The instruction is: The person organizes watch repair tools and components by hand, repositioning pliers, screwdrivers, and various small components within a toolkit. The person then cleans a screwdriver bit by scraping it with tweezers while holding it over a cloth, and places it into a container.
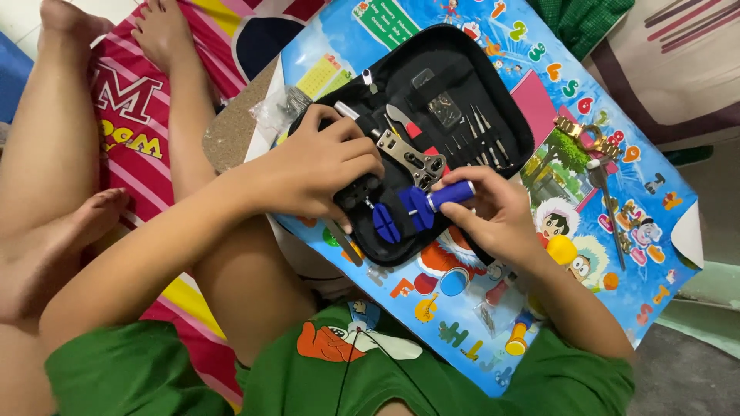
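Observation:
An open black tool case [462, 69] lies on a colourful picture board [617, 200] across my lap. My left hand [308, 169] rests on the case's left side, its fingers curled over a black tool whose shape is mostly hidden. My right hand [493, 216] grips the blue handle of a small blue tool [432, 202] at the case's lower edge. A second blue piece [385, 223] lies just left of it. A steel wrench-like tool [412, 158] sits between my hands. Several thin metal picks [482, 139] are strapped in the case's right half.
A gold watch band [582, 132] and a small hammer [605, 200] lie on the board right of the case. A clear bag of small parts [281, 108] sits at the case's upper left. A striped blanket [146, 154] and another person's bare legs [46, 154] are at left.

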